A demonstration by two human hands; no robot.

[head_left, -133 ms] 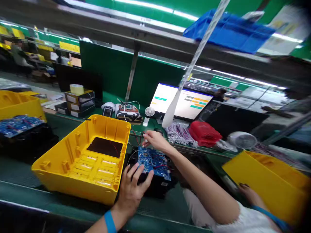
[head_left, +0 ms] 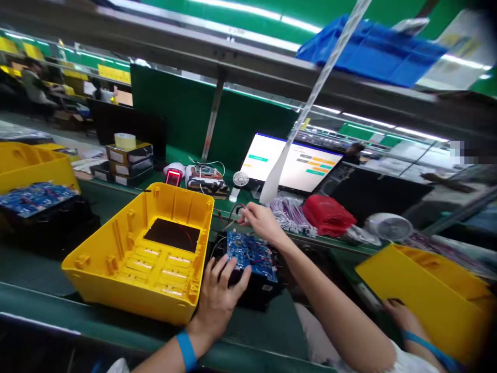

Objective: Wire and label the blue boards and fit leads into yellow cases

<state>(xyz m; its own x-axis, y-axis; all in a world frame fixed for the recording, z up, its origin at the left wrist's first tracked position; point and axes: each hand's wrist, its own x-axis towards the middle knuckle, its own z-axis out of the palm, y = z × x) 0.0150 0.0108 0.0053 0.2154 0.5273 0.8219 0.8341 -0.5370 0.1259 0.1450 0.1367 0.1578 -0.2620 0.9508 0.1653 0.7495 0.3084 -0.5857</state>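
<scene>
A blue circuit board [head_left: 252,254] lies on top of a black block [head_left: 258,292] near the middle of the bench. My left hand [head_left: 219,295] has its fingers spread, with the tips at the board's near left edge. Above the board's far edge, my right hand [head_left: 258,223] is pinched on a thin wire [head_left: 230,225]; its exact end is hard to make out. Dark and red leads pass behind those fingers. Left of my left hand stands a deep yellow housing [head_left: 132,305], with a black panel [head_left: 173,234] on its inner floor.
A second board assembly [head_left: 37,199] sits at far left. Behind are boxes [head_left: 130,155], a handheld scanner [head_left: 173,173], a small fan [head_left: 240,179], a monitor [head_left: 295,160] and wire bundles [head_left: 289,213]. At right, another person's hand [head_left: 402,313] touches a yellow housing [head_left: 423,300].
The view has shifted slightly, moving the bench things a little to the right. The scanner's face now glows red. Both hands keep nearly the same places about the board.
</scene>
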